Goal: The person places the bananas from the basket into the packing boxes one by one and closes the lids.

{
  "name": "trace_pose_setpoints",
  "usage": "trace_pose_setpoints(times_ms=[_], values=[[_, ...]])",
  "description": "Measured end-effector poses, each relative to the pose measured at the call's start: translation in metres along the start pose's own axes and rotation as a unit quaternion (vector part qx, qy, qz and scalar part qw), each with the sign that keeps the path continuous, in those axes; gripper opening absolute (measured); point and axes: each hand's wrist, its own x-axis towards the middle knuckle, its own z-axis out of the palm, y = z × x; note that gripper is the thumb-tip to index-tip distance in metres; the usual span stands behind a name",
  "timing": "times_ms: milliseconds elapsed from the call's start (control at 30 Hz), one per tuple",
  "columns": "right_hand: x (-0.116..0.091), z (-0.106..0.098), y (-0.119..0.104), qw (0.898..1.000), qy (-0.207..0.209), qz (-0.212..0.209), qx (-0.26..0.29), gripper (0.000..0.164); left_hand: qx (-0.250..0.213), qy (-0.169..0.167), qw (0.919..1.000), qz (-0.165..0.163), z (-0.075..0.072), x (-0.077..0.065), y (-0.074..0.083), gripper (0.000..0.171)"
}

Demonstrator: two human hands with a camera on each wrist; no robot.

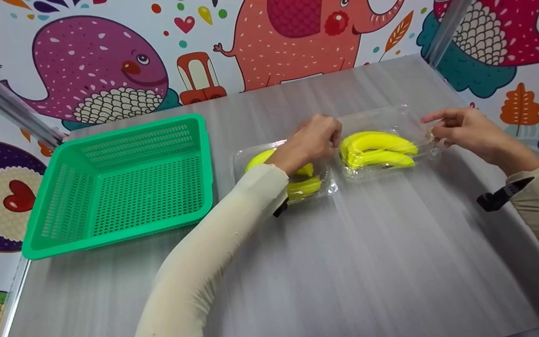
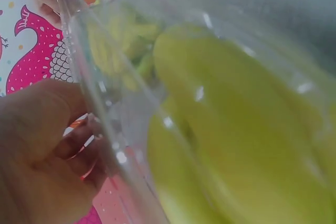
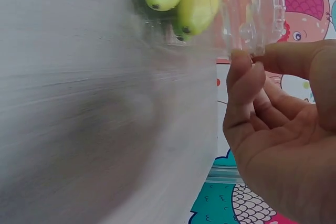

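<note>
Two clear plastic clamshell boxes lie side by side on the table, both with yellow bananas inside. My left hand [image 1: 314, 140] reaches over the left box [image 1: 239, 164] and its bananas [image 1: 261, 160], towards the left side of the right box [image 1: 365, 177]. Up close in the left wrist view, that hand's curled fingers [image 2: 86, 150] grip a clear plastic edge. At the far end of the right box, my right hand [image 1: 473, 133] pinches its corner between thumb and forefinger, seen in the right wrist view. Bananas [image 3: 202, 3] with dark tips show through the plastic there.
A green perforated plastic basket [image 1: 206, 187] stands on the left of the grey wood-grain table [image 1: 344, 262]. Behind the table rises a wall [image 1: 269, 56] with colourful cartoon animals. Metal posts [image 1: 449, 32] stand at the back corners.
</note>
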Motion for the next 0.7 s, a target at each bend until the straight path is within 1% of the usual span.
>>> trace_pose_setpoints(times_ms=[167, 300, 367, 467, 567, 600, 700], values=[[-0.003, 0.000, 0.003, 0.999, -0.008, 0.004, -0.031, 0.045, -0.001, -0.028, 0.9995, -0.016, -0.006, -0.007, 0.004, 0.006], [-0.007, -0.002, 0.007, 0.999, -0.033, 0.012, -0.036, 0.050, -0.008, -0.061, 0.9977, -0.029, -0.011, -0.013, 0.013, 0.018], [-0.010, -0.003, 0.009, 0.998, -0.045, 0.015, -0.031, 0.053, -0.007, -0.076, 0.9967, -0.028, -0.011, -0.016, 0.019, 0.022], [-0.013, -0.004, 0.013, 0.998, -0.065, 0.024, -0.012, 0.058, 0.019, -0.086, 0.9961, -0.009, -0.007, -0.018, 0.027, 0.028], [-0.016, -0.005, 0.016, 0.995, -0.090, 0.037, 0.024, 0.062, 0.050, -0.083, 0.9953, 0.004, -0.001, -0.019, 0.032, 0.032], [-0.017, -0.005, 0.018, 0.993, -0.100, 0.039, 0.039, 0.059, 0.057, -0.079, 0.9952, 0.004, 0.001, -0.019, 0.033, 0.032], [-0.019, -0.008, 0.022, 0.987, -0.132, 0.040, 0.082, 0.044, 0.070, -0.068, 0.9952, -0.004, 0.004, -0.020, 0.035, 0.033]])
